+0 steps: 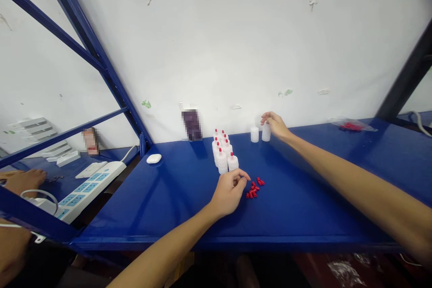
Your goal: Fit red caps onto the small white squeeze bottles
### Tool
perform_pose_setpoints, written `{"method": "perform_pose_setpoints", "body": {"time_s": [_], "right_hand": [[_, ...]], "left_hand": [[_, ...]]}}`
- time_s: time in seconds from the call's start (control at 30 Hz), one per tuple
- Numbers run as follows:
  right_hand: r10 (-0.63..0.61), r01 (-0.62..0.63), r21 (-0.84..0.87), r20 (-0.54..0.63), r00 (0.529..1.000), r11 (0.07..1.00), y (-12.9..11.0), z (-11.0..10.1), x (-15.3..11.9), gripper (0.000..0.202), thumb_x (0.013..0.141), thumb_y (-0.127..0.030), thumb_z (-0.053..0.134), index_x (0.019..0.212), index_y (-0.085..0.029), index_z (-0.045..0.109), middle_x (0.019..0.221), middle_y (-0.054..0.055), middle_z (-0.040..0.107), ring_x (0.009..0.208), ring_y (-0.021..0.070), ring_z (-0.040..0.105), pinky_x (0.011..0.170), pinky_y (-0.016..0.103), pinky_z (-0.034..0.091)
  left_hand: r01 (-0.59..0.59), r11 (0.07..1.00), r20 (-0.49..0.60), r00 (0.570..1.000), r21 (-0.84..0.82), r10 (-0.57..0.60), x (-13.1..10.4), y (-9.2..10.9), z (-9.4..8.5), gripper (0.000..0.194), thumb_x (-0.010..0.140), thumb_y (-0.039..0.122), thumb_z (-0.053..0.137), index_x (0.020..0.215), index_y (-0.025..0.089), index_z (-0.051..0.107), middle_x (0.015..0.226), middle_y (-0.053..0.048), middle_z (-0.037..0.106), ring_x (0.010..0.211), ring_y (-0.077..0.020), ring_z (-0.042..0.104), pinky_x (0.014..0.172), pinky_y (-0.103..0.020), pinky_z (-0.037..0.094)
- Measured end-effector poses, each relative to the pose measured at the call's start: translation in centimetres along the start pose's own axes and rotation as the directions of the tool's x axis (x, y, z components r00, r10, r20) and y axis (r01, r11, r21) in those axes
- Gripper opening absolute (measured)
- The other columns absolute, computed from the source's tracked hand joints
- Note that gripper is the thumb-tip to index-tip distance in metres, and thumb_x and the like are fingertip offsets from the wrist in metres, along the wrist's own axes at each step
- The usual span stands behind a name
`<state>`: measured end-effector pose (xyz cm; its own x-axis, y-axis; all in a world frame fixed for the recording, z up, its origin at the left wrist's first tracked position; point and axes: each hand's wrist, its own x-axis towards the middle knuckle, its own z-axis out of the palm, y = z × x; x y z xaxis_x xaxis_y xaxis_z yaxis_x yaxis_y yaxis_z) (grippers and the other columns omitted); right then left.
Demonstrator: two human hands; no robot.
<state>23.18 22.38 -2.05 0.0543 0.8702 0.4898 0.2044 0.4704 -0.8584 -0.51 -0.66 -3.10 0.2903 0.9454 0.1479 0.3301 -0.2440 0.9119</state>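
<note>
Over the blue table (189,207), my left hand (231,191) is curled with thumb and index fingertip close together. Whatever is between them, if anything, I cannot make out. Just beside its fingertips lies a loose pile of small red caps (252,190). My right hand (275,125) reaches to the back, its fingers closed around the top of a white plastic bottle (266,134); the bottle's top is hidden. Another white bottle (254,135), showing no red cap, stands just left of it. Two rows of white bottles with red caps (221,162) stand upright beyond my left hand.
A white rounded case (154,159) lies at the table's left. A blurred dark rectangle (192,125) leans on the wall. A clear bag of red pieces (353,126) is at back right. Left, past the blue frame (111,76), are a power strip (91,189) and another person's hand (27,182).
</note>
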Motion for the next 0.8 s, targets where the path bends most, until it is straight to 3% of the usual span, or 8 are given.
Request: {"method": "perform_pose_setpoints", "body": {"time_s": [0.53,0.8], "right_hand": [[0.057,-0.059,-0.040,-0.039,0.998,0.997,-0.46,0.04,0.17,0.022,0.070,-0.028,0.047,0.084,-0.019,0.060,0.072,0.003,0.064,0.063,0.0167,0.050,0.057,0.028,0.037],[0.054,-0.054,-0.048,0.006,0.999,0.997,-0.18,0.01,-0.71,0.017,0.076,-0.030,0.047,0.081,-0.019,0.059,0.070,0.004,0.065,0.073,0.0195,0.058,0.069,0.031,0.044]], "left_hand": [[0.004,1.000,0.018,1.000,-0.028,-0.004,0.09,-0.29,-0.07,0.019,0.089,0.027,0.048,0.090,0.015,0.062,0.058,0.004,0.042,0.055,-0.0111,0.042,0.054,-0.022,0.032],[0.001,1.000,0.021,1.000,0.002,-0.001,0.04,-0.26,-0.10,0.018,0.088,0.026,0.048,0.088,0.016,0.063,0.058,0.004,0.043,0.056,-0.0114,0.042,0.054,-0.022,0.032]]}}
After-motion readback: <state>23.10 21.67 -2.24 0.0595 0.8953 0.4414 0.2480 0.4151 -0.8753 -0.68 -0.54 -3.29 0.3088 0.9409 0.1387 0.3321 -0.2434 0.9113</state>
